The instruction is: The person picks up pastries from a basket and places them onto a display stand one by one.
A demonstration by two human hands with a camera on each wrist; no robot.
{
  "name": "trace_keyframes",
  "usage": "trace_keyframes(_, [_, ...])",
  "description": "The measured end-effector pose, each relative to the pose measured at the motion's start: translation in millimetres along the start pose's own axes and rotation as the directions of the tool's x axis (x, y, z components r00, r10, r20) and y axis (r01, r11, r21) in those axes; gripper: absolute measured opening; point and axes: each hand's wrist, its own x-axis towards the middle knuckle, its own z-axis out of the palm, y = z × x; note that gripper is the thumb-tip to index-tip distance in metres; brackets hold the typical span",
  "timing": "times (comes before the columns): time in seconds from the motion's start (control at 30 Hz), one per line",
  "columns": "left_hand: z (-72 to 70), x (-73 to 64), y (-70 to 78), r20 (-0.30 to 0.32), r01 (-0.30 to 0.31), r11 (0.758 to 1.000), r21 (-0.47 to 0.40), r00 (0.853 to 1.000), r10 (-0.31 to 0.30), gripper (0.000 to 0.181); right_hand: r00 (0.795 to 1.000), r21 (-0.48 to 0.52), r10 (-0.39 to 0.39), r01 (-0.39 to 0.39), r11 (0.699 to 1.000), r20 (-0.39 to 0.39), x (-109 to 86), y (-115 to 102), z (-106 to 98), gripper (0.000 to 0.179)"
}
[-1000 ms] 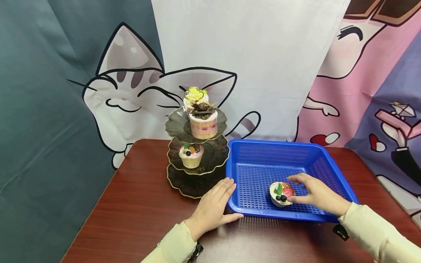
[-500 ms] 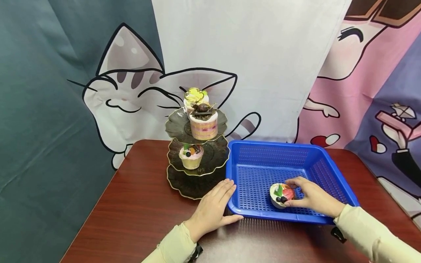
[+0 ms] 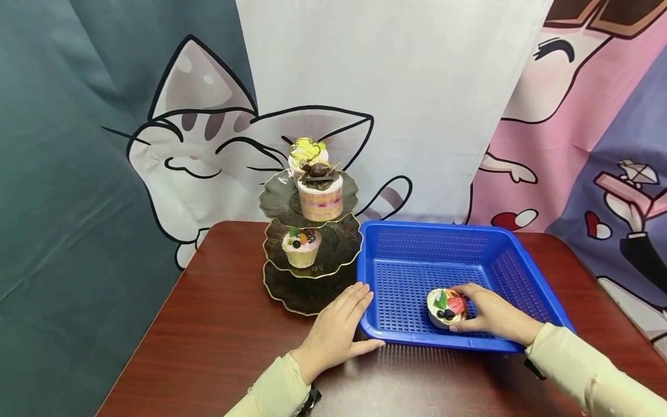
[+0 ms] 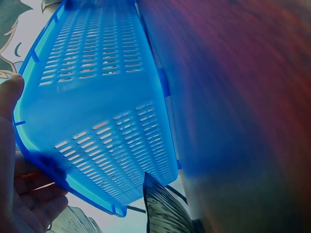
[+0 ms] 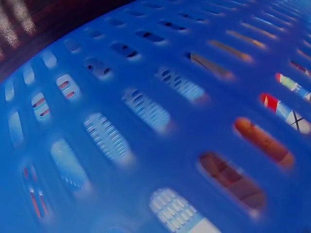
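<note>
A fruit-topped cupcake (image 3: 443, 310) sits near the front of the blue plastic basket (image 3: 427, 339). My right hand (image 3: 495, 315) holds this cupcake from its right side, thumb in front and fingers behind. The right wrist view is filled by the basket's slotted wall (image 5: 112, 63), which hides the hand and the cupcake there. With its fingers extended, my left hand (image 3: 333, 330) rests against the basket's left front corner. In the left wrist view its thumb and fingertips touch the rim.
Left of the basket stands a dark three-tier stand (image 3: 312, 292). On its top tier are a chocolate-topped layered cake (image 3: 321, 200) and a yellow-topped cupcake (image 3: 307, 153); a pink-creamed cupcake (image 3: 301, 249) is on the middle one. Behind the brown table (image 3: 208, 324) hangs a cartoon cloth (image 3: 417, 116).
My right hand has moved left, and its fingers and thumb have closed on the cupcake, which has stayed about where it was. My left hand has stayed at the basket's corner.
</note>
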Motion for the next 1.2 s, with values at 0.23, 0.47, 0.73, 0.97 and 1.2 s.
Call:
trace_keyframes(0.23, [-1.0, 0.1, -0.8, -0.005, -0.003, 1.000, 0.002, 1.000, 0.003, 0.081, 1.000, 0.012, 0.020, -0.020, 1.000, 0.023, 1.0, -0.7, 0.5, 0.078])
trace_keyframes(0.47, [-1.3, 1.2, -0.7, -0.007, -0.004, 1.000, -0.009, 1.000, 0.004, 0.081, 1.000, 0.002, 0.008, -0.008, 1.000, 0.002, 1.6, -0.4, -0.7, 0.073])
trace_keyframes(0.73, [-1.0, 1.2, -0.6, -0.013, -0.004, 1.000, -0.013, 1.000, 0.004, 0.081, 1.000, 0.015, 0.008, -0.008, 1.000, 0.007, 3.7, 0.5, -1.9, 0.070])
trace_keyframes(0.97, [0.1, 1.0, -0.6, -0.001, 0.001, 1.000, -0.012, 1.000, -0.001, 0.081, 1.000, 0.028, 0.013, -0.013, 1.000, 0.013, 4.9, 0.8, -2.6, 0.067])
trace_keyframes(1.2, [0.9, 1.5, -1.8, -0.013, -0.012, 1.000, -0.008, 1.000, 0.012, 0.081, 1.000, 0.031, 0.019, -0.019, 0.999, 0.010, 5.8, 3.9, -0.6, 0.062])
